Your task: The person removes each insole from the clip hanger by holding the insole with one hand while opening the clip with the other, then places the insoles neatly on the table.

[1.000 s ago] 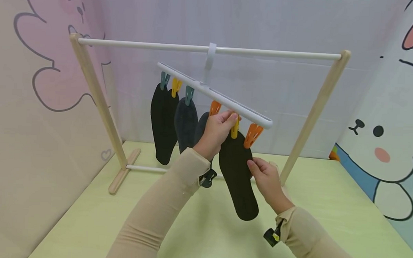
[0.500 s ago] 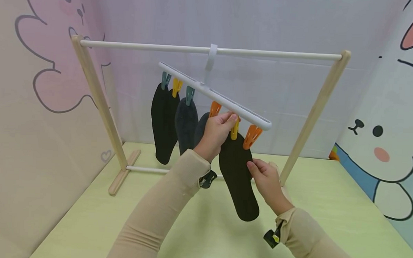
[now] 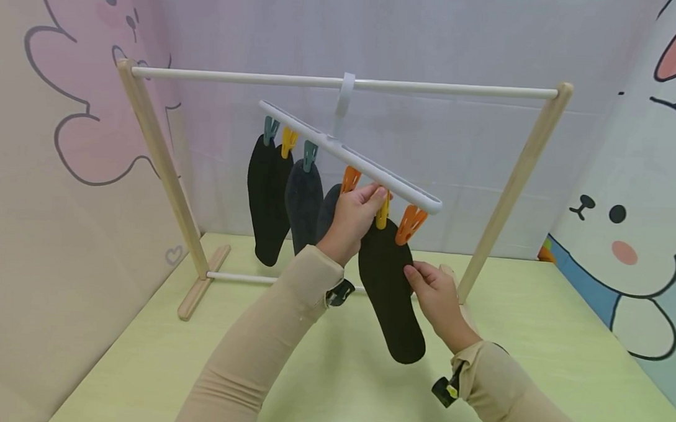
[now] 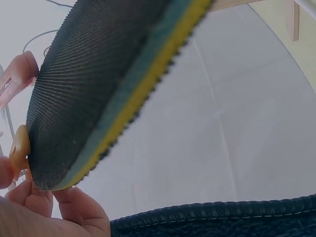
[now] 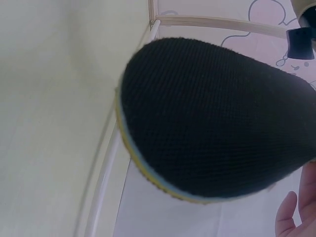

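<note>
A black insole point(image 3: 391, 290) with a ribbed surface hangs at the right end of a white clip hanger point(image 3: 367, 162). Its edge shows teal and yellow layers in the left wrist view. My left hand point(image 3: 351, 217) pinches the yellow clip point(image 3: 382, 212) at the insole's top. Beside that clip, an orange clip point(image 3: 411, 225) also meets the insole's top edge; whether it grips is unclear. With thumb and fingers, my right hand point(image 3: 435, 295) holds the insole's right edge. Behind the left hand, a dark grey insole point(image 3: 328, 210) is partly hidden below another orange clip point(image 3: 350, 179).
The hanger's hook point(image 3: 346, 93) sits over the white rod point(image 3: 459, 89) of a wooden-legged rack. Further left, black insoles point(image 3: 267, 202) and a dark grey insole point(image 3: 305, 200) hang from clips. A pale yellow-green table point(image 3: 534, 342) lies underneath, between printed walls.
The hanger's right end, its clips and the black insole have sunk very slightly. Both hands keep their holds, almost still.
</note>
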Demonstrator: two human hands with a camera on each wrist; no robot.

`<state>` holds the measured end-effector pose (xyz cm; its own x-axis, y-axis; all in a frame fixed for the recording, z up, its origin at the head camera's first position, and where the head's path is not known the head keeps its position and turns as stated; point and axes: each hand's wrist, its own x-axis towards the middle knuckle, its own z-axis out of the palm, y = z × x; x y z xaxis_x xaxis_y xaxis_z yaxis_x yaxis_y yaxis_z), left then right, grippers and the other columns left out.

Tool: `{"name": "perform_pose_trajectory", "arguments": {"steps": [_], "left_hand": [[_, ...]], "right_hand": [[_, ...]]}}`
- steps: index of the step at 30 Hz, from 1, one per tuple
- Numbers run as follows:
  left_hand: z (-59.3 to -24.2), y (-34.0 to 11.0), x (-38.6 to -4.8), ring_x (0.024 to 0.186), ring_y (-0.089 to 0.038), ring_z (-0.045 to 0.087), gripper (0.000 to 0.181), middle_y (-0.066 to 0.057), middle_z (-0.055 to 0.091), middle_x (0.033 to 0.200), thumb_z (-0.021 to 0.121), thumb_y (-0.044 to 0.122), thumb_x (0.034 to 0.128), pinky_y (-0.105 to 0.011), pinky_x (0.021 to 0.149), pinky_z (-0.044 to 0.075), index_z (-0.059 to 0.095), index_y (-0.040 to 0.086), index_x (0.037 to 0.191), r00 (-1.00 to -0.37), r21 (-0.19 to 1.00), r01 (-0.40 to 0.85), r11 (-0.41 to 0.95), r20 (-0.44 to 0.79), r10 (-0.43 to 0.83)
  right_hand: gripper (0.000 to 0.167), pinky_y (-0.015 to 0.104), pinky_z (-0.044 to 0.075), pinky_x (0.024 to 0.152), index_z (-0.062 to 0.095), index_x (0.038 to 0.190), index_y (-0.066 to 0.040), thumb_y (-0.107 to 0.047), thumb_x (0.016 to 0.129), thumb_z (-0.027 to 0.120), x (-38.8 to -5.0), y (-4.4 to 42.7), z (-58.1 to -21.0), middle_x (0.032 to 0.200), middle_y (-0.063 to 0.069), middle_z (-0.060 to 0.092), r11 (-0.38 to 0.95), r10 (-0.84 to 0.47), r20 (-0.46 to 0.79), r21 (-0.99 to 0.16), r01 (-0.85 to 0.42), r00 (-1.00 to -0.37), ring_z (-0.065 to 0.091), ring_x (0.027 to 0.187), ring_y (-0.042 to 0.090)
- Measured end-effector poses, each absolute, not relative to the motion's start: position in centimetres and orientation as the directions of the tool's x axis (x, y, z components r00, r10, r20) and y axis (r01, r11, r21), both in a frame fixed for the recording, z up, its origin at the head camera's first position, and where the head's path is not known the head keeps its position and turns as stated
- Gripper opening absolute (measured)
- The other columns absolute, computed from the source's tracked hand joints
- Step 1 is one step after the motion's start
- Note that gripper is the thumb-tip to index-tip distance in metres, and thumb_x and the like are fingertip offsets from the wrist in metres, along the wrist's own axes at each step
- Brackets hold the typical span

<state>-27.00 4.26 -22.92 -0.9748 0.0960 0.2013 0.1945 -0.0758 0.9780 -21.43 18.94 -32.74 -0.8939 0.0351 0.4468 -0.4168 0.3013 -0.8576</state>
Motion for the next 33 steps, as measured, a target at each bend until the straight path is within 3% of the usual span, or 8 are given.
{"name": "perform_pose_trajectory", "arguments": {"steps": [7,17,33], "left_hand": [[-23.1,4.0,-27.2,0.125,-0.019,0.049,0.035,-0.006,0.051,0.138,0.052,0.015,0.0996,-0.032,0.101,0.04,0.054,0.003,0.133,-0.963,0.97,0.235,-0.067,0.242,0.122],[-23.3,3.3,-27.2,0.125,-0.02,0.049,0.036,-0.007,0.052,0.138,0.051,0.014,0.0999,-0.034,0.102,0.04,0.054,0.002,0.133,-0.965,0.969,0.23,-0.091,0.239,0.111],[-23.4,3.3,-27.2,0.119,-0.02,0.051,0.035,-0.009,0.054,0.136,0.05,0.013,0.1002,-0.035,0.099,0.041,0.055,0.0,0.132,-0.964,0.968,0.233,-0.091,0.243,0.111]], "right_hand": [[0.016,0.021,0.044,0.061,0.064,0.091,0.015,0.002,0.095,0.055,-21.5,18.8,-32.9,0.065,-0.004,0.057,0.335,0.033,0.454,-0.844,-0.419,-0.89,0.051,0.061,0.002],[0.016,0.023,0.045,0.062,0.065,0.094,0.014,0.001,0.095,0.055,-21.4,18.7,-33.1,0.071,0.008,0.063,0.332,0.007,0.431,-0.852,-0.404,-0.902,0.052,0.066,0.005],[0.018,0.024,0.044,0.062,0.065,0.094,0.013,0.0,0.096,0.054,-21.5,18.8,-33.4,0.068,-0.001,0.059,0.337,0.019,0.397,-0.867,-0.368,-0.918,0.05,0.065,0.008]]}}
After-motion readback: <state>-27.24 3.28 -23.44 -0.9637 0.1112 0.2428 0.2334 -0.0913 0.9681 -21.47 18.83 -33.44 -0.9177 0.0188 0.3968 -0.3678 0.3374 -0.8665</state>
